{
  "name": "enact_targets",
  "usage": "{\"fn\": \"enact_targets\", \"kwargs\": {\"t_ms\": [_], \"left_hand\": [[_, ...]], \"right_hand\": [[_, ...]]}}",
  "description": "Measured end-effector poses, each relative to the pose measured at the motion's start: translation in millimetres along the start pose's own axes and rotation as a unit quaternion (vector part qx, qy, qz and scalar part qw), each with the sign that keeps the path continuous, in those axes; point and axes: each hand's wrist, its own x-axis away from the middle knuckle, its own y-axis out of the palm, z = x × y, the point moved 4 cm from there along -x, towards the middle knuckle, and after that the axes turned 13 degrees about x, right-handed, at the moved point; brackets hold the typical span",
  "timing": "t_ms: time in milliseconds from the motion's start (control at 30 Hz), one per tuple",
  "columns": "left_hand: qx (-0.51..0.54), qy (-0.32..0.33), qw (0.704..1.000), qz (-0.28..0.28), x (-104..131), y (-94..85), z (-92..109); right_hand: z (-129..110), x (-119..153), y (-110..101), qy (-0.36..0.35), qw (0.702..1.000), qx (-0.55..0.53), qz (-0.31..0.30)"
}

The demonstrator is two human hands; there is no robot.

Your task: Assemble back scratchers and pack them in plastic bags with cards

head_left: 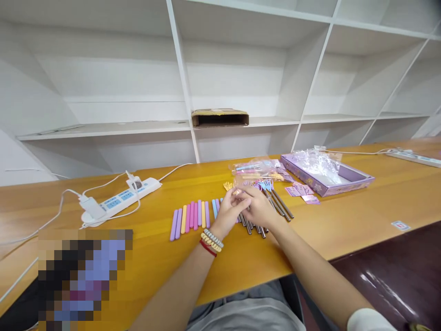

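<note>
My left hand (225, 211) and my right hand (262, 209) meet over the table, fingers closed together at the tips. Whatever they pinch is mostly hidden; only a small shiny bit shows between the fingertips. Under and behind them lies a pile of metal rods (283, 205) with small hand-shaped heads, a yellow head (228, 185) and a blue head (266, 185) among them, like back scratchers. Left of my hands, several pastel tubes (191, 216) in purple, pink and yellow lie side by side in a row, with a few blue ones partly behind my left hand.
Behind the pile lie clear plastic bags (257, 168) with coloured pieces inside. A purple box (347, 186) holding crumpled clear wrap stands at right, beside small pink cards (303, 191). A power strip (120, 201) with cables lies left. A cardboard box (220, 118) sits on the shelf.
</note>
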Motion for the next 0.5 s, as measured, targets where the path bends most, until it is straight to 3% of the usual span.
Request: {"fn": "enact_targets", "kwargs": {"t_ms": [133, 200, 267, 400, 500], "left_hand": [[0.047, 0.01, 0.997, 0.052, -2, -15.0, -3], [0.063, 0.003, 0.996, 0.067, -4, -21.6, -4], [0.072, -0.015, 0.993, 0.094, -6, -28.3, -4], [0.082, -0.047, 0.989, 0.111, -9, -36.3, -3], [0.061, -0.046, 0.99, 0.116, -10, -39.5, 0]], "right_hand": [[9, 12, 5, 0.012, 0.996, -0.082, 0.039], [23, 19, 3, 0.082, 0.987, -0.126, 0.058], [40, 26, 4, 0.175, 0.966, -0.186, 0.035], [58, 33, 18, 0.284, 0.871, -0.391, -0.086], [59, 35, 25, 0.319, 0.798, -0.497, -0.12]]}}
